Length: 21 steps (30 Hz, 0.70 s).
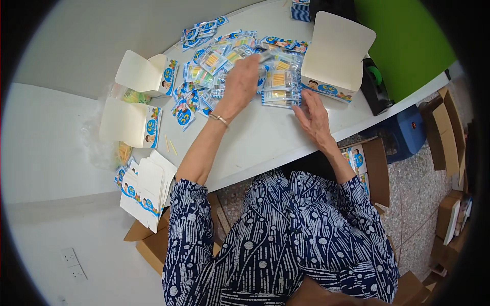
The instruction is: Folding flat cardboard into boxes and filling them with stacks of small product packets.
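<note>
My left hand (242, 84) is over a loose pile of small clear-and-blue packets (212, 61). Its fingers are bent and partly smeared by motion, closed on a blurred packet (267, 54) at their tips. To the right lies a neat stack of packets (280, 84) with thin yellow sticks showing through the clear film. My right hand (315, 118) rests at the stack's lower right edge, fingers stretched out and holding nothing. Just beyond that hand stands an open white carton (334, 66) with a blue printed front and its lid raised; its inside bottom is hidden.
Two open white cartons (166, 76) (152, 127) stand at the left. Flat folded cartons (145, 186) lie at the near left edge, by two loose sticks (171, 145). A black tape dispenser (376, 89) sits at the right. Below are a blue stool (403, 135) and cardboard boxes (377, 171).
</note>
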Available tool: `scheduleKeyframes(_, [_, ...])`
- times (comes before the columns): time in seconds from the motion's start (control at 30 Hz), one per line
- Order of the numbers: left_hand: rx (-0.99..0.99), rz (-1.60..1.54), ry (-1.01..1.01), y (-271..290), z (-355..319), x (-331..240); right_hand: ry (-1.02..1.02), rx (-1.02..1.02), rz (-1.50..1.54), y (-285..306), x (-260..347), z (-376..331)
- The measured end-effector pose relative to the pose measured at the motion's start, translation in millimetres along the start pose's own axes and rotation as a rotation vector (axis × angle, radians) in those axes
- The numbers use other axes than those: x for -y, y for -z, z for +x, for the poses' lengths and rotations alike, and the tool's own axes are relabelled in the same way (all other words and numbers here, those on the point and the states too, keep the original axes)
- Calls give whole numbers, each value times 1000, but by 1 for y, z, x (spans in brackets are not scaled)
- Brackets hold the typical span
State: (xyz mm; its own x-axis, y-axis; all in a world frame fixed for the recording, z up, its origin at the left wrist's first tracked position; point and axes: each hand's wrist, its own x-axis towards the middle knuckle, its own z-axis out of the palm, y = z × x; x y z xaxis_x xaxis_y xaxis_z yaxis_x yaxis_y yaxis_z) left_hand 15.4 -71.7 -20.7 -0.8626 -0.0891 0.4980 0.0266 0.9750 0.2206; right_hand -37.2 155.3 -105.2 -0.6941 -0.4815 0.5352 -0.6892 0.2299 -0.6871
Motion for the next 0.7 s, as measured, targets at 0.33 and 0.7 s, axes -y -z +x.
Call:
scheduleKeyframes(0.33, [262, -87, -360, -26, -21, -7, 85, 197, -141, 3, 13, 3])
scheduleKeyframes(0.7, [338, 18, -390, -14, -40, -22, 417, 278, -389, 16, -2, 7])
